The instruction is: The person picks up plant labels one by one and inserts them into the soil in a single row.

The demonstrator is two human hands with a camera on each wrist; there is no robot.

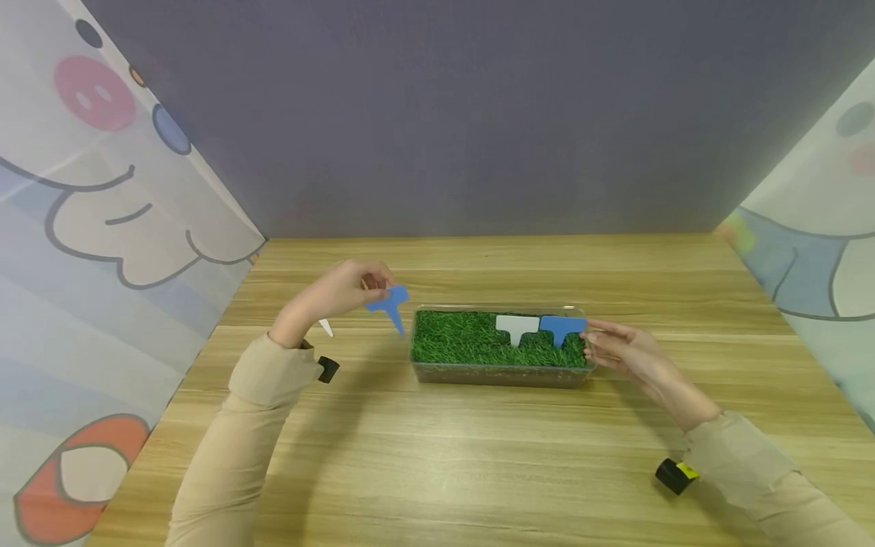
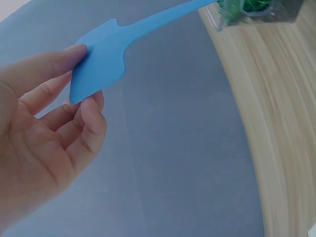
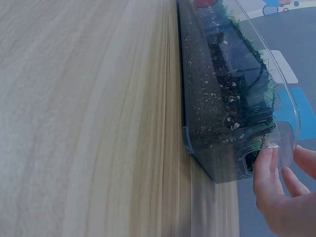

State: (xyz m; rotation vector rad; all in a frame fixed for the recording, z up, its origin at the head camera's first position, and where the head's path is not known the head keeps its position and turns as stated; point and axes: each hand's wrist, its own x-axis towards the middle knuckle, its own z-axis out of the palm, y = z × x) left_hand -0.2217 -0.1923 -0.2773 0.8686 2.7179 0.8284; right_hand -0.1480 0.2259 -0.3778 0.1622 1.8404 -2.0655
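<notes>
Between thumb and fingers of my left hand [image 1: 349, 290] is a blue T-shaped plant label [image 1: 393, 305], its stem pointing down, left of the planter box. The left wrist view shows the thumb on the flat face of this label [image 2: 101, 61]. My right hand [image 1: 636, 353] holds the right end of the clear plastic planter box [image 1: 502, 374], fingers and thumb about its end wall and rim. Green artificial-looking grass [image 1: 458, 338] covers the top of the box. A white label [image 1: 517, 325] and a second blue label [image 1: 563, 327] stand upright in its right half.
On the wooden table [image 1: 478, 456], a white pointed piece [image 1: 327, 328] lies partly hidden behind the left forearm. A grey panel [image 1: 444, 114] rises behind the table, and printed cartoon panels [image 1: 96, 228] stand at both sides. Through the box wall, dark speckled soil [image 3: 217, 98] shows.
</notes>
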